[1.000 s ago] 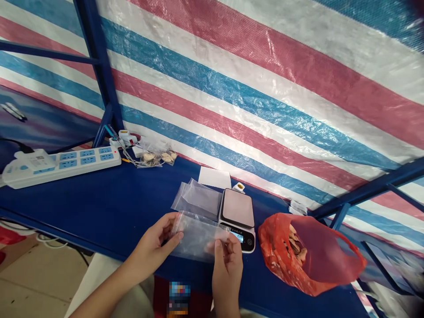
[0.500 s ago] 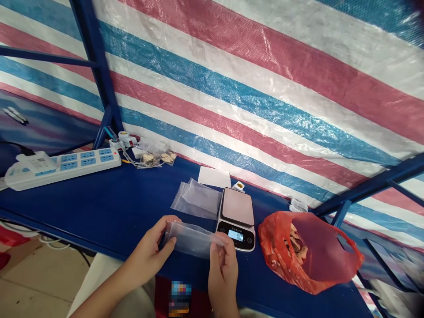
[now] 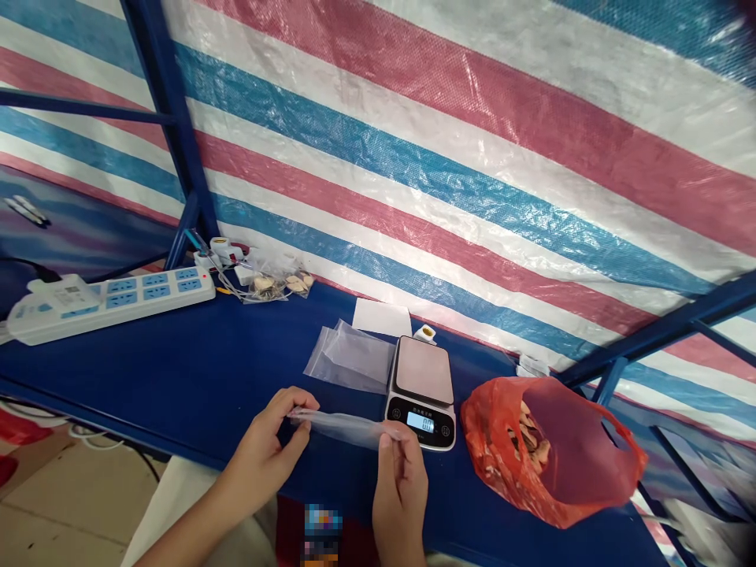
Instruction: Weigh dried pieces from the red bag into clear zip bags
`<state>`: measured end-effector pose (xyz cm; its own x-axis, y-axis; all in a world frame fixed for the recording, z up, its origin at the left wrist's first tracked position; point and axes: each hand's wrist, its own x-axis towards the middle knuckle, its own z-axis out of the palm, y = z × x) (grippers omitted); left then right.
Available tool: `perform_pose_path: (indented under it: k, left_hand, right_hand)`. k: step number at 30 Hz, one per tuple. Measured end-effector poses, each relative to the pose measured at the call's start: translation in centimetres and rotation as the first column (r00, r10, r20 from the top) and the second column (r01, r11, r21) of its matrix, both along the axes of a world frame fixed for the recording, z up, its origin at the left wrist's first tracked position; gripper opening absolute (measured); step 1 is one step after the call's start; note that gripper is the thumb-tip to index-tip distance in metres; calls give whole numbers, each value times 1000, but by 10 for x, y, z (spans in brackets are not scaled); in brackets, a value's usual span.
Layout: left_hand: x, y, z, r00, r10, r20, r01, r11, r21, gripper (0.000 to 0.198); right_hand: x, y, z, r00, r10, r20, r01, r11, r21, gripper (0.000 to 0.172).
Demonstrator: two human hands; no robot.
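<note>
A clear plastic bag (image 3: 346, 426) is stretched between my two hands above the blue table, seen almost edge-on. My left hand (image 3: 277, 437) pinches its left end between thumb and fingers. At the other end, my right hand (image 3: 402, 465) grips it the same way, just in front of the digital scale (image 3: 423, 370). The scale's lit display reads 0.0 and its plate bears nothing. More clear plastic bags (image 3: 354, 358) lie flat to the left of the scale. An open red plastic bag (image 3: 567, 516) with brown, flat dried pieces (image 3: 531, 437) inside stands on the right.
A white power strip (image 3: 112, 303) lies on the table (image 3: 194, 370) at the left. Clear bags of pale pieces (image 3: 268, 285) sit by the back edge near cables. A white sheet (image 3: 382, 316) lies behind the scale. Striped tarpaulin (image 3: 413, 157) hangs behind.
The bag in my hands has tilted from showing its broad face to nearly edge-on. Both hands keep their hold and have barely moved.
</note>
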<state>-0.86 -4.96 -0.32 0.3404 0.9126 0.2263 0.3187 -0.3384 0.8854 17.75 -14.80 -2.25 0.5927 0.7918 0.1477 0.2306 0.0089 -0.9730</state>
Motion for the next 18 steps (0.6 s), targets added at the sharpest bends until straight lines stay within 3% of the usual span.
perform_pose_path:
  k: [5,8,13,16,18]
  left_hand:
    - [1,0,3,999,-43,-20,42,999,-4,21]
    - [-1,14,12,998,-32,-60,32,999,-5,28]
    - [-6,79,46,978,48,-203,-56,998,-32,37]
    - [4,128,63,965,-131,-229,97,983,-154,38]
    - [18,153,68,964,-178,-198,121,955,-271,42]
  right_hand:
    - [-1,1,-3,999,-30,-24,30,999,-20,40]
    - [-1,4,-4,991,-69,-117,68,998,-8,46]
    - [-1,8,-3,966,-57,-254,73,996,53,53]
    - [0,8,-6,959,-42,-280,68,994,82,51]
    - [2,8,-8,962,-14,-273,45,993,109,49]
